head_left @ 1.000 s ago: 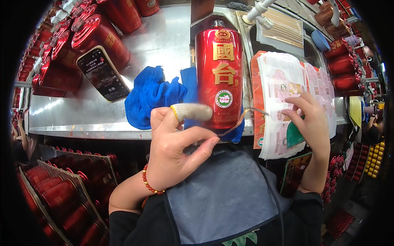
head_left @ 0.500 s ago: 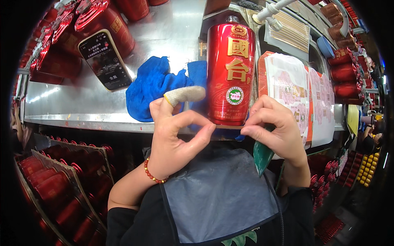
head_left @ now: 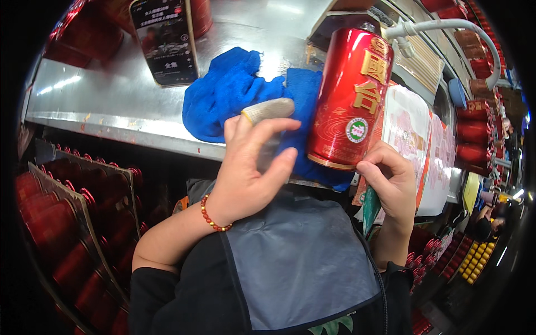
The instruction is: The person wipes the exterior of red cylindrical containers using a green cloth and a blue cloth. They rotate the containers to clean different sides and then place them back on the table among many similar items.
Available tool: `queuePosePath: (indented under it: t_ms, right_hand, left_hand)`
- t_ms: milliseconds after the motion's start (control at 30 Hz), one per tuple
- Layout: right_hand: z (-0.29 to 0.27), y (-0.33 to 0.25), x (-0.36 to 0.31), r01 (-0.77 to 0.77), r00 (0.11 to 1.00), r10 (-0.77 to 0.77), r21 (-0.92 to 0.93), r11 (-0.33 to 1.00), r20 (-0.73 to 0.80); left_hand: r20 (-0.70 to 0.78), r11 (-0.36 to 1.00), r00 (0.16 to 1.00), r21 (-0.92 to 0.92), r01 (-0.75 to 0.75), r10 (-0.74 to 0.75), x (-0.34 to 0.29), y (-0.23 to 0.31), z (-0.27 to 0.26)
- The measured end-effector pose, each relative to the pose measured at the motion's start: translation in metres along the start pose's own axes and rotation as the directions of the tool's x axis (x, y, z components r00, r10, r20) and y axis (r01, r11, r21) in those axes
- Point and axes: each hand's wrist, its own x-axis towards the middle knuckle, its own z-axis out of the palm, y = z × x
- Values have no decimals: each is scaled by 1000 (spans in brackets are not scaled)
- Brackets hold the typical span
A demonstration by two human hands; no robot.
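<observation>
A glossy red bottle [head_left: 349,100] with raised gold lettering and a round white-and-green label lies on a folded blue cloth [head_left: 301,100], its neck pointing away from me. My left hand [head_left: 251,162] is off the bottle, left of its base, with fingers apart; a pale knitted finger cover [head_left: 268,110] sits on one finger. At the base's right edge, my right hand [head_left: 391,176] has thumb and forefinger pinched together, touching the rim. A green pointed piece [head_left: 370,209] sticks out below that hand, seemingly held in its curled fingers; its upper part is hidden.
A crumpled blue cloth [head_left: 231,95] and a propped phone [head_left: 166,42] are to the left on the metal bench [head_left: 111,100]. Printed sheets [head_left: 410,128] lie right of the bottle, below a grey pipe [head_left: 441,25]. Racks of red bottles [head_left: 61,245] stand lower left.
My left hand has come away from the bottle's base and opened. The bottle now appears farther right and more tilted, while the right hand stays at its base. The whole view has shifted.
</observation>
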Motion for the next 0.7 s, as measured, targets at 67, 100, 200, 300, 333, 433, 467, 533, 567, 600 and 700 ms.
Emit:
queuePosePath:
  t_ms: [67, 100, 200, 300, 333, 433, 467, 533, 567, 600, 700]
  right_hand:
    - [2, 0, -1, 9, 1000, -9, 30, 1000, 0]
    - [2, 1, -2, 8, 1000, -8, 34, 999, -1]
    - [1, 0, -5, -19, 1000, 19, 52, 998, -2]
    - [2, -1, -6, -32, 999, 33, 61, 998, -4]
    - [1, -1, -6, -32, 999, 33, 62, 998, -6]
    - [4, -2, -6, -17, 1000, 17, 62, 998, -7]
    - [3, -2, -6, -21, 1000, 22, 62, 998, -6]
    - [3, -2, -6, -31, 1000, 31, 59, 998, -4]
    - [2, -2, -6, -27, 1000, 28, 55, 998, -5]
    - [2, -1, -6, -24, 1000, 25, 53, 998, -8]
    - [-1, 3, -7, -37, 999, 38, 46, 998, -20]
  left_hand:
    - [-5, 991, 995, 84, -103, 104, 2, 2, 4]
    - [37, 964, 983, 194, -181, 178, 5, 3, 3]
    - [44, 945, 971, 221, -240, 236, 9, 1, 8]
    - [35, 960, 978, 190, -207, 204, 12, -1, 10]
    - [31, 955, 976, 201, -219, 218, 13, -1, 11]
    - [30, 936, 966, 240, -258, 258, 17, -1, 16]
    - [35, 927, 962, 259, -270, 271, 20, -1, 20]
    - [23, 916, 959, 293, -275, 281, 25, -1, 24]
    - [7, 913, 960, 309, -267, 278, 27, -1, 26]
    - [-8, 910, 961, 325, -259, 276, 29, 0, 27]
    - [-38, 892, 950, 356, -278, 311, 28, 7, 25]
